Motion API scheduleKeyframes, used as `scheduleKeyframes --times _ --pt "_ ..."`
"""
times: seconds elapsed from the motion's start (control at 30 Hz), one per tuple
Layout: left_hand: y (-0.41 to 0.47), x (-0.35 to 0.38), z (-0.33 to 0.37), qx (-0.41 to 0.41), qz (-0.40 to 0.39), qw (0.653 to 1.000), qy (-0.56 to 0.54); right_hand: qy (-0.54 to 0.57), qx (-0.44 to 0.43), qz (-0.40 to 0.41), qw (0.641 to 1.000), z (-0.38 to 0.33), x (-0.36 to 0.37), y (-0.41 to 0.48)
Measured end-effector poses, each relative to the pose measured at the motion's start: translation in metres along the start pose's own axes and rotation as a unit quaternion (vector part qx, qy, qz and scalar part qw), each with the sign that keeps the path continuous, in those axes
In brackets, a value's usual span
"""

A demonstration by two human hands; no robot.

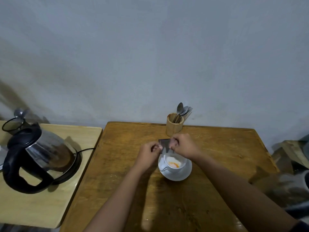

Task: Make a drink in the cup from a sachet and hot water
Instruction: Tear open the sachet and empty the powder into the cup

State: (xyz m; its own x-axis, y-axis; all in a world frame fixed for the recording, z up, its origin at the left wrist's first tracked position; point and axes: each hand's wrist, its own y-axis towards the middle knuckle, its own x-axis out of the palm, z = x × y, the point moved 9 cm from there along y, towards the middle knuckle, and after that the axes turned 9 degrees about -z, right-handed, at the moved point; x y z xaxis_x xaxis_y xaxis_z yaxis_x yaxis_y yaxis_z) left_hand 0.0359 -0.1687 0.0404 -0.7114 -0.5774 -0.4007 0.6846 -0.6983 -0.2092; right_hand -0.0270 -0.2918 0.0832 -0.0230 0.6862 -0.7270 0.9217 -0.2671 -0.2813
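A white cup [174,163] stands on a white saucer [181,175] on the brown wooden table [217,156]. Pale powder with an orange patch lies inside the cup. Just above its far rim I hold a dark, shiny sachet [164,144] with both hands. My left hand [148,154] pinches its left side and my right hand [183,145] pinches its right side. The sachet's lower end is hidden between my fingers. A steel electric kettle [45,154] with a black handle sits on its base on the lighter side table at the left.
A wooden holder [174,125] with several spoons and forks stands at the table's far edge, right behind my hands. A glass lid [12,125] lies behind the kettle. The kettle's cord [86,149] runs toward the gap between the tables. Clutter sits at the right edge.
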Motion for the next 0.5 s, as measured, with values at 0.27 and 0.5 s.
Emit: scheduleKeyframes --times 0.27,0.5 --pt "-0.043 -0.066 -0.056 -0.036 0.145 0.983 -0.105 0.136 0.003 0.023 0.99 -0.044 0.064 0.023" --pt "-0.084 -0.08 -0.139 -0.128 0.157 0.975 -0.088 0.076 0.078 -0.05 0.993 -0.049 0.162 0.039"
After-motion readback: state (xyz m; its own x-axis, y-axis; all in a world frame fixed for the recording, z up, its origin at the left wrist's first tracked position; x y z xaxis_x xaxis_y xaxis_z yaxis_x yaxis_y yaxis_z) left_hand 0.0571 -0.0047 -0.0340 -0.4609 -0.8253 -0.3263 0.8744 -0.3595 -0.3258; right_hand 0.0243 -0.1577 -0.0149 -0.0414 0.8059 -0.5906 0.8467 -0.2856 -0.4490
